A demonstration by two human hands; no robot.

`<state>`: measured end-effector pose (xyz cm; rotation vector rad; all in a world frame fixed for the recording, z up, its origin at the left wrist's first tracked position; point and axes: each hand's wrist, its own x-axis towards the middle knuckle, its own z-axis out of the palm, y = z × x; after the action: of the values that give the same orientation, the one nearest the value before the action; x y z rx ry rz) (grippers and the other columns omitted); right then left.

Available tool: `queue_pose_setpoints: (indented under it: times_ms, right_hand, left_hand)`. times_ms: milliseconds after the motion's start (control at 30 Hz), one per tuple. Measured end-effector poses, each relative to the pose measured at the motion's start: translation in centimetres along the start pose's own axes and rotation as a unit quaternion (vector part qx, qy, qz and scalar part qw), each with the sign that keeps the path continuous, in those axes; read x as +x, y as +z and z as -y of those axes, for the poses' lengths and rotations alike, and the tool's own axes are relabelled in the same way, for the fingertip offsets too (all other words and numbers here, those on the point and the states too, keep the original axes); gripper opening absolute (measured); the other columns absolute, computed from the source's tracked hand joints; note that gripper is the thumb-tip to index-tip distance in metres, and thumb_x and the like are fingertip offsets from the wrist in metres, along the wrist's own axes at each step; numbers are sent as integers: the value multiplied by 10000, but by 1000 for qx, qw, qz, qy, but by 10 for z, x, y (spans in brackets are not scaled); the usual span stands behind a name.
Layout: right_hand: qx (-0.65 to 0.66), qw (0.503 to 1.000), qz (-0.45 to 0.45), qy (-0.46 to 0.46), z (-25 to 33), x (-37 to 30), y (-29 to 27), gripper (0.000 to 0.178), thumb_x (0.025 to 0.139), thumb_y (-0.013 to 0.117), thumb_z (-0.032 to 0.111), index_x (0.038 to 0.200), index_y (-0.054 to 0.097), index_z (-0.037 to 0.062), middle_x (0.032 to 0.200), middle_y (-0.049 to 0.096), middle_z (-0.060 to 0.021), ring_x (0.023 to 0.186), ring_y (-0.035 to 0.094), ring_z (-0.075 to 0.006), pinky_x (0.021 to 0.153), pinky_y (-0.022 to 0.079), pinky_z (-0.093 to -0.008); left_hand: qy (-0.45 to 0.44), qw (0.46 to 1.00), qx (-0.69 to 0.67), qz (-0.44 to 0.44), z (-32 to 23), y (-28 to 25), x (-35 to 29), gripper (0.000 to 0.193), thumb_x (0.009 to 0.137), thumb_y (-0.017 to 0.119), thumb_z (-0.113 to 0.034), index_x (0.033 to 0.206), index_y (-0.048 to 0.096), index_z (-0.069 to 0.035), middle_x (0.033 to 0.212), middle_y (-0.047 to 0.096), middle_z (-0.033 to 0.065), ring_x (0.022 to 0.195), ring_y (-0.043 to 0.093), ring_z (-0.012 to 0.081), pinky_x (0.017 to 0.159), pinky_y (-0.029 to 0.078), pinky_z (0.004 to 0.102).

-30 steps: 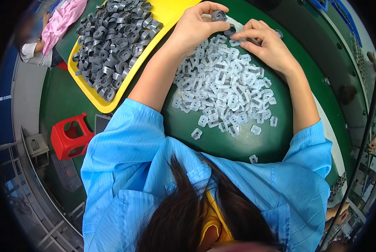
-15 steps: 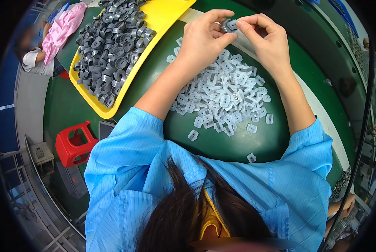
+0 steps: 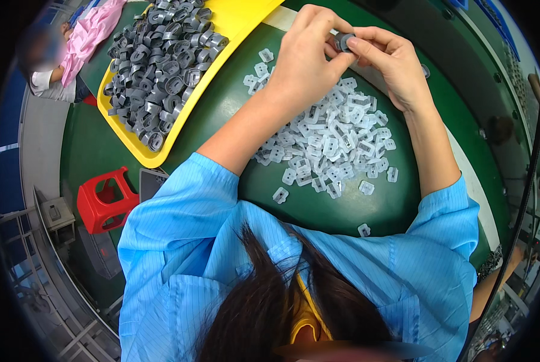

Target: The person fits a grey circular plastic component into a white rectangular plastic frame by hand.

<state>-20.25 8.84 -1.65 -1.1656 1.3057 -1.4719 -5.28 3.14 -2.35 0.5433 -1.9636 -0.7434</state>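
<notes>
Pinching 1 dark grey part (image 3: 342, 40) narrowly in the left hand (image 3: 308, 60) and, on its other side, in the right hand (image 3: 396, 60). Working with a heap of translucent pieces (image 3: 330, 146) on the hands' near side and a yellow tray (image 3: 236, 15) of grey rings (image 3: 152, 72) to the left hand's left.

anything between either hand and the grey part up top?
Nothing visible. The left hand pinches the grey part, and the right hand's thumb and fingers are at it too. The pile of translucent pieces lies nearer the body. Fingers partly hide the grey part.
</notes>
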Motion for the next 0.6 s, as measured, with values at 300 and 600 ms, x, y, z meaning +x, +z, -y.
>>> queue_pose_setpoints:
  times_ms: [300,600]
  right_hand:
    - [47,996,32,75,10,-3,-2,136,827,654,129,903,672,17,783,640,-20,692,555,-57,648,445,-199]
    - [-54,984,138,102,19,-1,-25,157,822,693,130,899,632,6,760,640,-18,672,584,-64,632,464,-190]
  left_hand:
    - [108,991,74,40,7,-6,3,294,666,782,-67,904,612,-41,896,588,40,724,573,180,645,485,295]
    - [181,972,113,101,4,-17,7,312,653,788,-128,923,637,-85,905,603,27,854,562,218,833,403,335]
